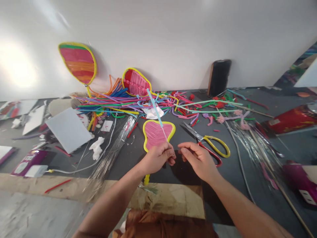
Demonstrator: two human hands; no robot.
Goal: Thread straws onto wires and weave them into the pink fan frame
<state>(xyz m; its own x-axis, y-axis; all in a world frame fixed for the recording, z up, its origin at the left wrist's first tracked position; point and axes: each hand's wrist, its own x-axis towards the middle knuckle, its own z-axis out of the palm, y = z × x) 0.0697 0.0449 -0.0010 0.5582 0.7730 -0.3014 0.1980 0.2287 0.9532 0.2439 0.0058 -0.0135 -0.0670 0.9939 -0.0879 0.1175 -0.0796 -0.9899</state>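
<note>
The left hand (158,158) pinches the bare wire end of a light blue pipe cleaner (155,109) with closed fingers, and the stick leans up toward 11 o'clock over a pink, yellow-edged shape (155,134) lying flat on the dark desk (123,155). The right hand (198,160) is just beside it at 3 o'clock, its fingers loosely curled and holding nothing, their tips close to the wire. Scissors with yellow and red handles (210,145) lie near the right hand at 1 o'clock, and a big heap of colored pipe cleaners (119,104) sits far back at 12 o'clock.
</note>
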